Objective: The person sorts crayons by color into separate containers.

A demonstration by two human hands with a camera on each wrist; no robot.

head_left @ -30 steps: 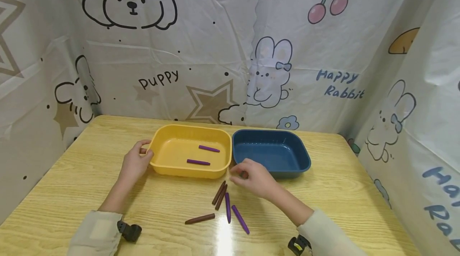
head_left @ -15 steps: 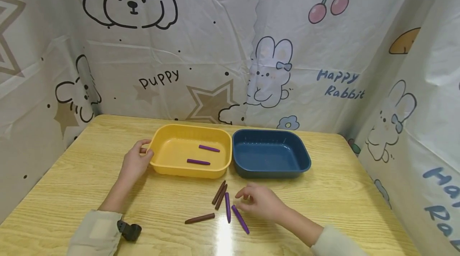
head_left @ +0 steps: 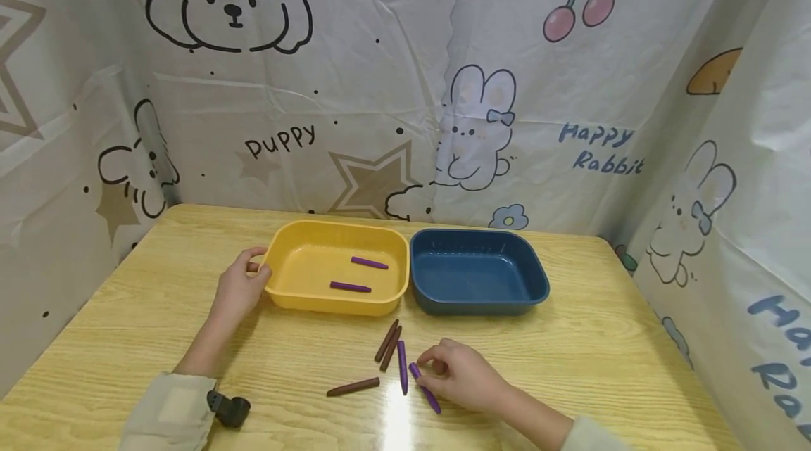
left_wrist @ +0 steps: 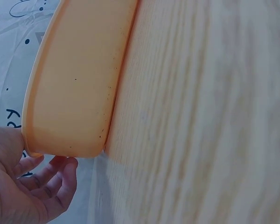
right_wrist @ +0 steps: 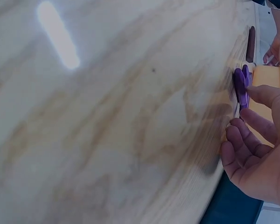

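Note:
At the left end of the yellow plastic bin, my left hand holds the rim, thumb at the edge and fingers bent below it, as the left wrist view shows. Two purple crayons lie inside this bin. My right hand is over a purple crayon on the table; its thumb reaches across the crayon, with a gap between thumb and index finger. Beside it lies another purple crayon. Two brown crayons lie side by side behind, and one brown crayon lies apart to the left.
A dark blue bin stands against the yellow bin's right side, with nothing seen inside. Both rest on a wood-grain table. A printed cloth hangs behind and at both sides.
My right hand has moved from the blue bin's front left corner toward the front, to the rightmost purple crayon. The left hand stays on the yellow bin, and the crayons lie where they were.

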